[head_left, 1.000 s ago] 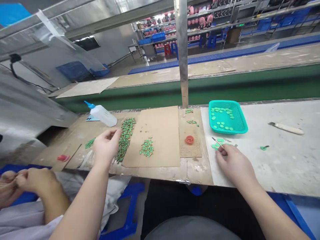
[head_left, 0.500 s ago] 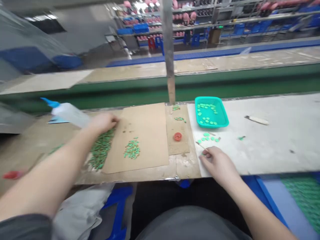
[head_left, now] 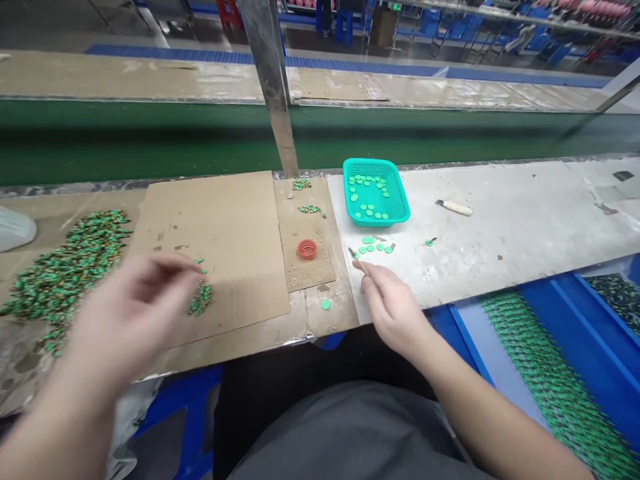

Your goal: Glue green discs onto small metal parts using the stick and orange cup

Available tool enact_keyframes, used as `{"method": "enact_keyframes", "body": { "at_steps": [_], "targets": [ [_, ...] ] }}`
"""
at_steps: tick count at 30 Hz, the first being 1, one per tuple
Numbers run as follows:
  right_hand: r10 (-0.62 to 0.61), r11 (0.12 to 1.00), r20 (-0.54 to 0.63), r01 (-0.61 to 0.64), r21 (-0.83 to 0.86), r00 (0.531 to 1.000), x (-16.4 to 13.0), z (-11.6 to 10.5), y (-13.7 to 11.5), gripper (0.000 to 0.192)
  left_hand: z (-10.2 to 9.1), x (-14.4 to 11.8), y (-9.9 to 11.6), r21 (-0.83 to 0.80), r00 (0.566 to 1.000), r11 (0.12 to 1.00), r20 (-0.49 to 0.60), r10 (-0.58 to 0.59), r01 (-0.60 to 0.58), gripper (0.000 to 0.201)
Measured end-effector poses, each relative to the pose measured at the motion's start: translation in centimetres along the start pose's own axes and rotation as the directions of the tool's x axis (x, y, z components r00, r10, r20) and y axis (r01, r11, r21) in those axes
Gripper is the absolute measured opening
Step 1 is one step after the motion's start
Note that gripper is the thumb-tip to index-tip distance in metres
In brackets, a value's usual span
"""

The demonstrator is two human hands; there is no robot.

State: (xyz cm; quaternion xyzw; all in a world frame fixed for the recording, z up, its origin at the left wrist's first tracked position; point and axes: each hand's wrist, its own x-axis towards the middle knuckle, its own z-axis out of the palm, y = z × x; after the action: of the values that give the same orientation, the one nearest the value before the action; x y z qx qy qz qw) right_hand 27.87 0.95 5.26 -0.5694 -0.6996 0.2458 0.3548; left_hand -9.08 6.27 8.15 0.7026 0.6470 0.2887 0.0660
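My left hand [head_left: 143,310] is blurred above the brown cardboard sheet [head_left: 225,233], thumb and fingertips drawn together; whatever they pinch is too smeared to make out. Partly behind it lies a small heap of green-and-gold pieces [head_left: 201,299]. My right hand [head_left: 395,303] grips a thin stick tool [head_left: 361,265] with a dark tip, held low over the white sheet's left edge. Close to that tip are several flat green discs [head_left: 371,248]. A single green disc [head_left: 325,305] lies on the brown surface between my hands.
A large heap of green-and-gold pieces [head_left: 90,247] spreads at left, near a white bottle [head_left: 15,229]. A red cap [head_left: 307,249] sits mid-table. The teal basket [head_left: 377,220] holds discs; a white-handled knife [head_left: 455,207] lies to its right. A metal post [head_left: 273,87] rises behind.
My left hand has come from the large heap's far edge toward the small heap on the cardboard. One green disc now lies alone left of my right hand. The view has turned right and down.
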Motion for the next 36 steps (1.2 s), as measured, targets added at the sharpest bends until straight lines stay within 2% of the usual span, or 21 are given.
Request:
{"method": "enact_keyframes", "body": {
  "at_steps": [1,2,3,4,5,7,9,11,13,17,19,21,23,26,30,33,36],
  "targets": [
    [0.001,0.999,0.000,-0.001,0.047,1.000,0.2,-0.9,0.3,0.047,1.6,-2.3,1.9,-0.135,0.985,0.985,0.126,0.120,-0.102,0.027],
    [0.001,0.996,0.010,-0.001,0.087,1.000,0.4,-1.6,0.6,0.055,3.1,-4.3,3.7,-0.265,0.945,0.937,0.173,0.277,-0.226,0.020],
    [-0.008,0.993,0.029,0.004,0.119,1.000,0.6,-2.2,0.9,0.059,4.5,-5.9,5.4,-0.344,0.884,0.875,0.201,0.422,-0.340,0.024],
    [-0.025,0.987,0.043,0.018,0.162,0.999,0.8,-2.6,1.1,0.059,5.8,-7.1,6.7,-0.340,0.836,0.840,0.209,0.507,-0.424,0.033],
    [-0.048,0.974,0.058,0.034,0.223,0.997,1.1,-2.9,1.2,0.055,6.8,-7.9,7.7,-0.298,0.808,0.814,0.180,0.561,-0.499,0.038],
    [-0.092,0.922,0.101,0.046,0.385,0.991,1.7,-3.3,1.2,0.046,8.3,-8.6,8.6,-0.172,0.769,0.784,0.155,0.620,-0.597,0.043],
    [-0.117,0.851,0.138,0.027,0.525,0.983,2.5,-3.4,0.7,0.040,9.0,-8.4,8.4,-0.084,0.746,0.760,0.148,0.650,-0.645,0.041],
    [-0.125,0.828,0.124,0.035,0.560,0.984,3.5,-3.3,0.1,0.031,9.1,-7.9,7.7,-0.073,0.722,0.737,0.156,0.674,-0.672,0.041],
    [-0.129,0.861,0.058,0.083,0.502,0.990,4.8,-3.0,-0.4,0.025,9.1,-7.3,6.9,-0.119,0.701,0.719,0.162,0.694,-0.685,0.043],
    [-0.206,0.904,-0.055,0.212,0.371,0.977,8.2,-1.3,-0.6,0.046,9.1,-6.7,6.0,-0.191,0.690,0.708,0.161,0.706,-0.680,0.047],
    [-0.206,0.909,-0.078,0.220,0.355,0.975,9.9,-0.2,-0.4,0.053,9.1,-6.7,6.0,-0.174,0.690,0.706,0.147,0.708,-0.687,0.045],
    [-0.190,0.916,-0.050,0.196,0.349,0.980,11.3,0.9,-0.2,0.050,9.2,-6.8,6.0,-0.148,0.688,0.702,0.138,0.712,-0.697,0.044],
    [-0.206,0.924,-0.003,0.195,0.330,0.979,12.1,1.7,0.0,0.040,9.2,-7.0,6.1,-0.128,0.679,0.693,0.140,0.721,-0.710,0.046],
    [-0.277,0.939,0.007,0.269,0.215,0.961,12.5,2.6,0.0,0.029,9.4,-7.3,6.0,-0.107,0.667,0.680,0.139,0.732,-0.725,0.050],
    [-0.365,0.931,0.016,0.364,0.033,0.931,12.7,3.4,0.1,0.032,10.0,-8.0,5.5,-0.106,0.673,0.683,0.116,0.731,-0.723,0.057],
    [-0.389,0.920,0.056,0.391,-0.015,0.919,12.9,3.9,0.3,0.035,10.7,-9.1,4.8,-0.112,0.699,0.705,0.094,0.709,-0.700,0.062],
    [-0.416,0.907,0.069,0.419,-0.036,0.907,13.0,4.2,0.5,0.033,11.3,-10.0,4.3,-0.104,0.702,0.708,0.089,0.706,-0.699,0.061]
  ]
}}
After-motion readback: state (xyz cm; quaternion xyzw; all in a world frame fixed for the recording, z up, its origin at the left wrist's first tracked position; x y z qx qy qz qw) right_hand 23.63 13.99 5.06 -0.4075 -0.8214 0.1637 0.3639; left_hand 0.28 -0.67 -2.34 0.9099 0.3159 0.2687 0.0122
